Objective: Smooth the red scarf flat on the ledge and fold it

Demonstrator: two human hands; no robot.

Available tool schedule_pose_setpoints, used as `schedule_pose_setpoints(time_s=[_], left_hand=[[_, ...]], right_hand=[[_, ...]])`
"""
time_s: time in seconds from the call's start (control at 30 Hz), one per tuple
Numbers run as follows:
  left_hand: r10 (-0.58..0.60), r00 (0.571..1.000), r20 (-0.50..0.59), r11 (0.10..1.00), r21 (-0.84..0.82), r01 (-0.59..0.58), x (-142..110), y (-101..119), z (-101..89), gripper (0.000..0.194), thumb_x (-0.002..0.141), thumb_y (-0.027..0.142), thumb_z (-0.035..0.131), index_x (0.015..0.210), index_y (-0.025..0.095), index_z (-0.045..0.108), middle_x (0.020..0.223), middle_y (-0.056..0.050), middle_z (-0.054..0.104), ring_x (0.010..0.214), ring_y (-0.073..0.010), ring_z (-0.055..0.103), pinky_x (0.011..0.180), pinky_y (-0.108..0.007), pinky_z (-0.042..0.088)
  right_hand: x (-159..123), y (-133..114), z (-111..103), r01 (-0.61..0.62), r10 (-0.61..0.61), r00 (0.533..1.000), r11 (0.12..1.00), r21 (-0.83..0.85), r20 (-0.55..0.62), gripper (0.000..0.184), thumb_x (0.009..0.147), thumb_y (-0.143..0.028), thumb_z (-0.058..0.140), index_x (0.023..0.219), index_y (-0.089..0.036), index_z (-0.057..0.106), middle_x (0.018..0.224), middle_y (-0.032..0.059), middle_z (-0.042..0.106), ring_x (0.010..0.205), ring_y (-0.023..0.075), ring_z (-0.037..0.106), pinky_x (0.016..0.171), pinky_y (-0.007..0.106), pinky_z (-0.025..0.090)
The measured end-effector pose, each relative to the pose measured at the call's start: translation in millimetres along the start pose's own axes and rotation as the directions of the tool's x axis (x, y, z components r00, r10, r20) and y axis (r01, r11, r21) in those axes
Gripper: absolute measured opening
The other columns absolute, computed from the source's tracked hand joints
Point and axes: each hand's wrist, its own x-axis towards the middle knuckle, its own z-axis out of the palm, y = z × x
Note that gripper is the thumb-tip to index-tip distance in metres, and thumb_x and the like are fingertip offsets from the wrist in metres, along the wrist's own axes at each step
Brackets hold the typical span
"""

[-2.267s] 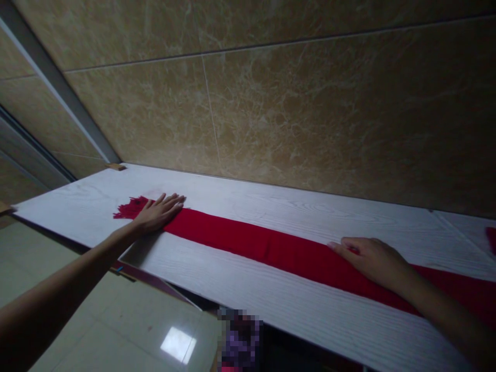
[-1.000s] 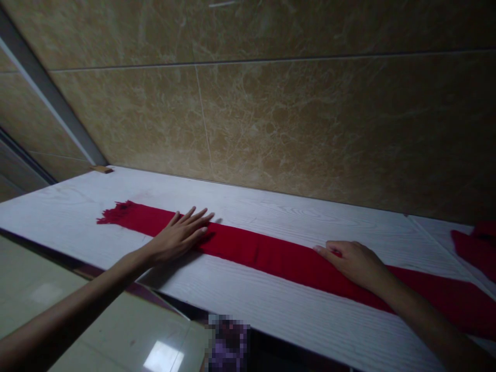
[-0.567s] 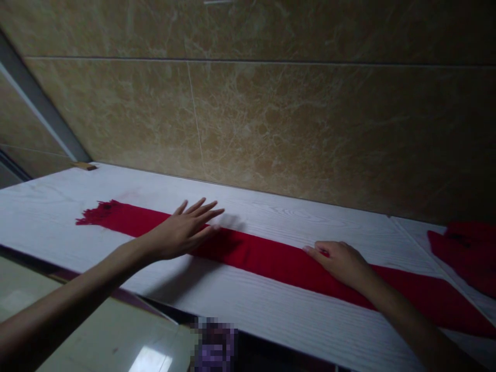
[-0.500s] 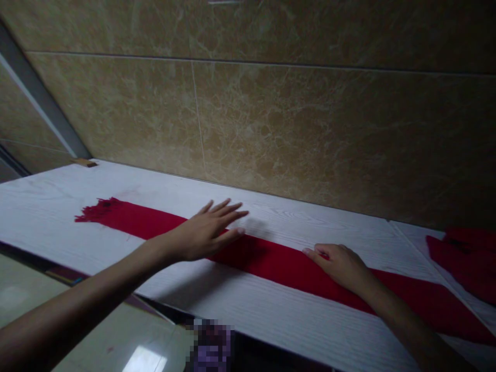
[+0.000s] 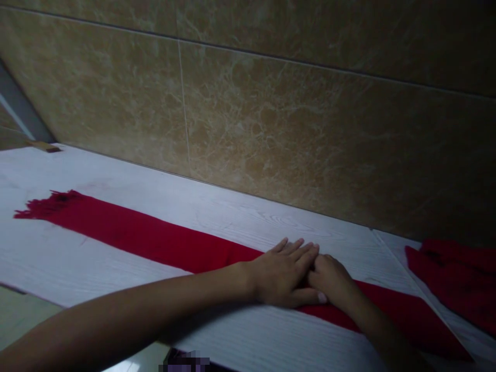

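Observation:
A long red scarf (image 5: 147, 232) with a fringed end lies spread flat along the white wood-grain table. My left hand (image 5: 282, 271) rests palm down on it, fingers straight and slightly apart. Right beside the left fingertips, my right hand (image 5: 334, 281) is curled closed at the scarf, its fingertips partly hidden behind the left hand. The two hands touch or nearly touch. Past the right hand, the scarf runs on beneath the forearm toward the right.
More red cloth (image 5: 457, 284) lies bunched at the table's right end, near the tiled wall (image 5: 248, 119). A small brown block (image 5: 46, 147) sits at the far left corner. A seam (image 5: 403, 268) crosses the white table (image 5: 232, 330) on the right.
My left hand has moved right and come down from above the scarf to lie flat beside my right hand. The view has shifted right; the right hand stays curled on the scarf.

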Motion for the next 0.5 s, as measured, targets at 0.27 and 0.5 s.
schedule_pose_setpoints(time_s=[0.27,0.5], left_hand=[[0.005,1.0,-0.01,1.0,0.023,-0.004,-2,-11,15.9,0.089,0.101,0.069,0.033,0.163,0.008,0.018,0.166,-0.02,0.019,0.157,-0.0314,0.011,0.129,-0.05,0.011],[-0.024,1.0,-0.004,0.998,0.05,0.024,0,-12,17.1,0.085,0.1,0.071,0.029,0.163,0.014,0.022,0.166,-0.016,0.02,0.157,-0.0309,0.015,0.128,-0.051,0.014]], right_hand=[[-5,41,-48,-0.049,0.02,0.97,0.992,0.113,0.243,0.062,0.098,-0.061,0.029,0.071,-0.021,0.067,0.074,0.0056,0.072,0.072,0.0228,0.064,0.068,0.032,0.047],[-36,115,-97,-0.253,0.216,0.915,0.965,0.066,0.342,0.083,0.087,-0.086,0.02,0.066,-0.02,0.065,0.062,0.0037,0.06,0.057,0.0171,0.051,0.059,0.031,0.042]])
